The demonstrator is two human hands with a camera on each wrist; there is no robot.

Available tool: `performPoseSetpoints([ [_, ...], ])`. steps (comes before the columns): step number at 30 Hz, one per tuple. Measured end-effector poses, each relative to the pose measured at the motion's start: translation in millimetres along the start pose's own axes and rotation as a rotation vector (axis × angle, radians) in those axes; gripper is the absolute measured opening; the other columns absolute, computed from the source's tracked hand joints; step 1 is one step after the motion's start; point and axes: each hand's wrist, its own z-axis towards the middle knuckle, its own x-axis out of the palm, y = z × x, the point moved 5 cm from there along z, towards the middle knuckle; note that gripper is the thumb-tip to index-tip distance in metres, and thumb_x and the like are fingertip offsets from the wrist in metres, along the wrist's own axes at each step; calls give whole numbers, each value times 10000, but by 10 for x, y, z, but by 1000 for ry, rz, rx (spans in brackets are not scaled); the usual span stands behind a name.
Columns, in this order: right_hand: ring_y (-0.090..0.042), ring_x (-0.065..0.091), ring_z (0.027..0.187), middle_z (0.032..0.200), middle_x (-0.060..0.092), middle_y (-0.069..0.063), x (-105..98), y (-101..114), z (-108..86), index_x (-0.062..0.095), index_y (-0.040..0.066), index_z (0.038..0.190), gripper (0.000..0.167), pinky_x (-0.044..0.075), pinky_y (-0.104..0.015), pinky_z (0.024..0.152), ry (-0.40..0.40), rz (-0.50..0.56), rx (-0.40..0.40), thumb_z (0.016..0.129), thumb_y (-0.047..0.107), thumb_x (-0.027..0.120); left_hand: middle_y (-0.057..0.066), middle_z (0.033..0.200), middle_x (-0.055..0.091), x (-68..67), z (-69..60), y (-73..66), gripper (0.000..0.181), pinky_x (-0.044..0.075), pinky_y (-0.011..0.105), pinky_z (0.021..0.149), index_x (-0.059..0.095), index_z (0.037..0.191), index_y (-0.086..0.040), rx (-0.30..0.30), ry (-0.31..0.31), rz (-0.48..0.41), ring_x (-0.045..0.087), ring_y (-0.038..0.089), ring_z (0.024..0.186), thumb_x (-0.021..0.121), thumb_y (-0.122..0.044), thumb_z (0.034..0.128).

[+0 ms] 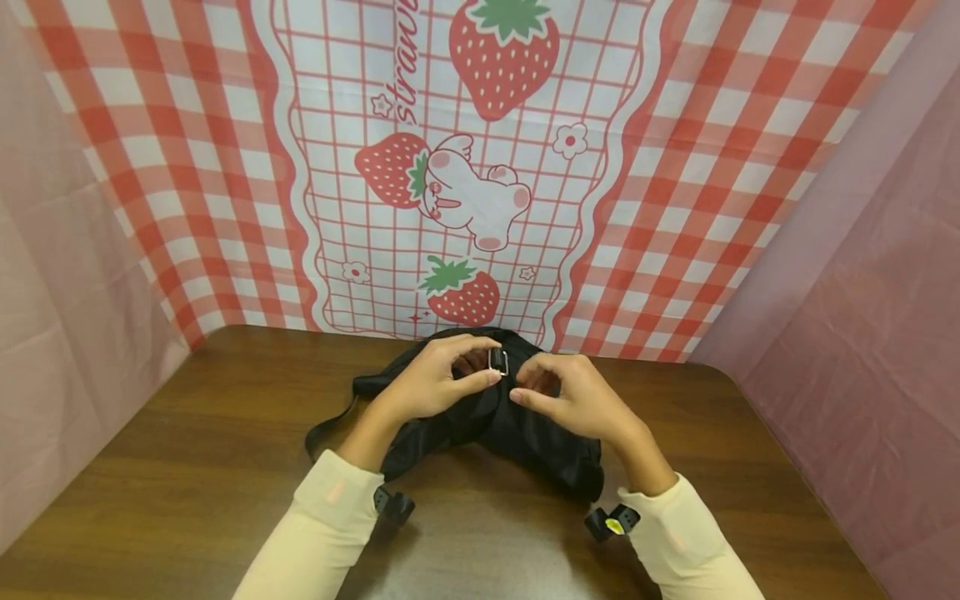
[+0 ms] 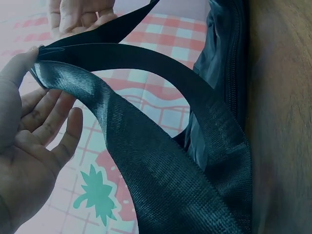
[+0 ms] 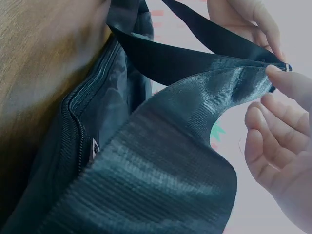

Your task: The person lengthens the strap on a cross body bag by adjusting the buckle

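In the head view, my left hand (image 1: 431,379) pinches a small metal buckle (image 1: 506,363) on a black strap between thumb and fingertips. My right hand (image 1: 573,393) is just right of it, fingers loosely bent, a gap between thumb and forefinger, nothing seen in it. Below both lies a black bag (image 1: 540,446). The left wrist view has my left hand (image 2: 34,146) at the folded end of the wide strap (image 2: 146,151), my right hand (image 2: 80,17) above. In the right wrist view, my right thumb (image 3: 290,85) overlaps the strap (image 3: 161,151) near the buckle; contact is unclear.
The bag rests on a brown wooden table (image 1: 150,467) near its far edge. Behind it hangs a checked cloth (image 1: 660,217) with strawberry pictures. Pale pink curtains stand on both sides. A zipper (image 3: 75,119) runs along the bag in the right wrist view.
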Motion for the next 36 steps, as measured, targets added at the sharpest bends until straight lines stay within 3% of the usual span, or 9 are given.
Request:
performPoseSetpoints([
  [6,-91,664,855,969,705,20,-13,-23,5,705,64,1199,375,587,-371,757,-25,8,25,886,224,834,-12,1091,679,49,2,-5,440,551,334,862,605,1402,-73,16,44,21,629,106,989,688,-250,1008],
  [15,-128,675,926,1043,712,-13,-25,-28,-4,693,33,1266,461,584,-380,827,-36,-12,32,878,234,840,-29,1101,680,90,6,-22,438,551,371,879,600,1416,-85,30,81,28,628,95,1001,672,-251,1016],
  [23,-129,679,936,1073,714,-17,-13,-35,-4,692,28,1278,463,584,-379,834,-25,3,20,886,229,833,-18,1099,676,120,0,-43,447,544,327,872,594,1427,-81,63,100,50,625,97,1000,670,-240,1016],
  [36,-92,669,858,965,713,24,-29,-28,-14,716,41,1195,389,583,-332,784,-59,16,22,881,236,837,0,1119,675,141,-9,-35,503,541,329,893,556,1465,-54,40,113,57,627,113,1012,669,-252,1017],
])
